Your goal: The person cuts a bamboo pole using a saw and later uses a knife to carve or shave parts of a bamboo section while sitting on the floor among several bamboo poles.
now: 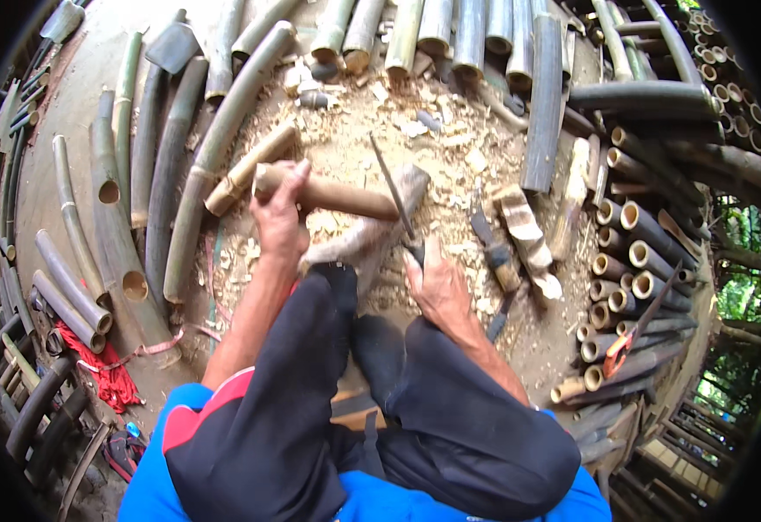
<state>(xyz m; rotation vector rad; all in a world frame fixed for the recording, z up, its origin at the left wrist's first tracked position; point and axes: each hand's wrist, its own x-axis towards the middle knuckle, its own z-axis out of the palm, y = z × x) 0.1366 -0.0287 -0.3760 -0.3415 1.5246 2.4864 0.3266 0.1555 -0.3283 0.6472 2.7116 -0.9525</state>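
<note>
My left hand (281, 217) is wrapped round the left end of a short brown bamboo tube (350, 195), held nearly level in front of my knees. In my right hand (441, 291) is the dark handle of a long, narrow-bladed knife (386, 178). Its blade points up and away, crossing close to the tube's right end; whether they touch I cannot tell. Beneath the tube lies a pale, worn log (411, 184), partly hidden by it. Left of my left hand, another short bamboo piece (254, 165) rests on the ground.
Pale shavings (450, 139) cover the ground. Right of my right hand lie a dark-bladed knife (485, 230) and a notched wood block (524, 228). Long bamboo poles (224, 148) flank the left. Stacked tubes (650, 252), an orange-handled saw (621, 351) and red netting (106, 372) lie farther out.
</note>
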